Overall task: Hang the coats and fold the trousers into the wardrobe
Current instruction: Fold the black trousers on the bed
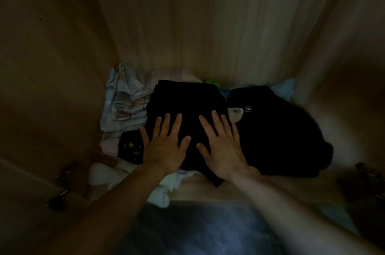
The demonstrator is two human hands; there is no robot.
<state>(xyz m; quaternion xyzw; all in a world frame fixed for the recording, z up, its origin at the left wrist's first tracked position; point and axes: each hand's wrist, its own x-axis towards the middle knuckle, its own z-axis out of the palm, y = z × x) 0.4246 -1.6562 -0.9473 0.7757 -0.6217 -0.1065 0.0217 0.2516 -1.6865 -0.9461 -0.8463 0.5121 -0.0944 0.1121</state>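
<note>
Room: pretty dim, the person is looking down into a wooden wardrobe [198, 25] with a pale grained back panel at 12 o'clock and side walls at 9 and 3 o'clock.
Surface: a light wood shelf [208, 190]. Only a bare strip shows, at 6 o'clock of the clothes, and below it there's a dark, shiny floor [198, 229].
Hardware: two bits. There's a left hinge [62, 184] at 8 o'clock and a right hinge [368, 173] at 4 o'clock, both blurry.
Task thing: one pair of folded black trousers [183, 98], pretty much dead centre on the shelf and lying on top of other clothes.
Hands: two. The left hand [164, 146] and right hand [224, 150] sit side by side on the near half of the trousers.
Grip: wide on both. Fingers are straight and spread, palms are flat on the fabric, and neither holds anything.
Other black stuff: two. A black garment [281, 133] with a pale label [236, 112] touches the trousers at 3 o'clock, and a small black piece with yellow print [130, 148] is at 8 o'clock.
Pale stuff: one plaid stack [125, 100] at 9 o'clock, and one whitish bundle [160, 194] hanging over the shelf edge at 7 o'clock.
Back row: one green scrap [211, 82] at 12 o'clock and one light blue cloth [284, 89] at 2 o'clock, both mostly hidden.
</note>
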